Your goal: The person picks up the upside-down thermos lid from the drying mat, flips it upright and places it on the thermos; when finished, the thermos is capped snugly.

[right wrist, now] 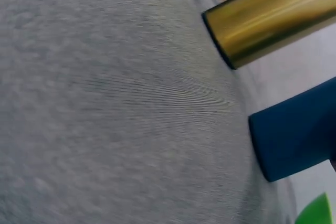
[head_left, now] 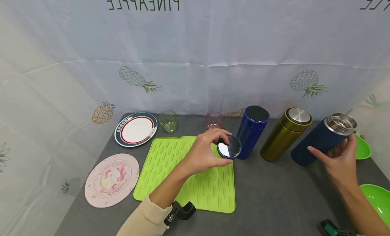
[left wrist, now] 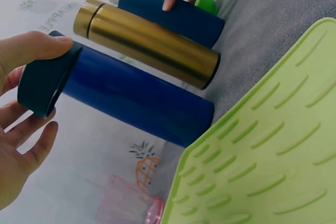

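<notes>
My left hand [head_left: 201, 151] pinches a dark blue bottle lid [head_left: 230, 148] by its rim, above the green mat's upper right corner. In the left wrist view, thumb and fingertips are on opposite sides of the lid [left wrist: 46, 80]. My right hand [head_left: 342, 163] grips a dark blue thermos [head_left: 318, 139], whose steel mouth [head_left: 342, 123] is uncovered. The thermos stands on the table at the right. Its lower body [right wrist: 294, 135] appears in the right wrist view, where the hand itself is mostly out of sight.
A gold thermos [head_left: 281, 137] and a shiny blue thermos [head_left: 251, 134], both capped, stand between the hands. The ridged green mat [head_left: 213, 195] lies beneath my left arm. Two plates, one rimmed [head_left: 137, 129] and one pink [head_left: 112, 180], two glasses [head_left: 168, 121] and green bowls [head_left: 376, 198] surround it.
</notes>
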The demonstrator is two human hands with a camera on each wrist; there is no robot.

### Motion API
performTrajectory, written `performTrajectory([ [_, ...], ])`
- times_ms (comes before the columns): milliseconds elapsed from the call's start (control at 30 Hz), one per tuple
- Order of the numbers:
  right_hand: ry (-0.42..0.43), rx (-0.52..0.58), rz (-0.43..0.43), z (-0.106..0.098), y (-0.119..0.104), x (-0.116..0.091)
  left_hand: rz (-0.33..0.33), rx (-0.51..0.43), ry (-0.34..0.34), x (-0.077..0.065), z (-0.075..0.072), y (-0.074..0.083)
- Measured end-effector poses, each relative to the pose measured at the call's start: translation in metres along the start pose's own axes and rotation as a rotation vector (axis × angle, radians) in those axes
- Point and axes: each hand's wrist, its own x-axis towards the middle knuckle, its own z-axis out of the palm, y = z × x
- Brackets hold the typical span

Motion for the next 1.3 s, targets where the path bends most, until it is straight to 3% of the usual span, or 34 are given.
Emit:
performTrajectory([
  [300, 0.115, -0.023, 0.035, 0.005, 0.0, -0.001, 0.008, 0.012, -0.006, 0.003, 0.001, 0.0],
  [467, 0.112, -0.053, 0.045, 0.0, -0.001, -0.004, 0.014, 0.005, -0.016, 0.004, 0.001, 0.001],
  [667, 0.06, -0.16, -0.02, -0.01, -0.007, -0.009, 0.021, 0.003, -0.019, 0.006, 0.001, 0.003],
  [867, -0.089, -0.46, -0.151, -0.022, -0.017, -0.013, 0.016, -0.006, -0.017, 0.011, 0.0, 0.008],
  [1033, -0.22, -0.647, -0.169, -0.025, -0.027, -0.022, 0.035, -0.001, -0.018, 0.016, 0.0, 0.014],
  [1300, -0.396, -0.625, -0.316, -0.019, -0.034, -0.031, 0.086, 0.009, -0.018, 0.021, 0.004, 0.022],
])
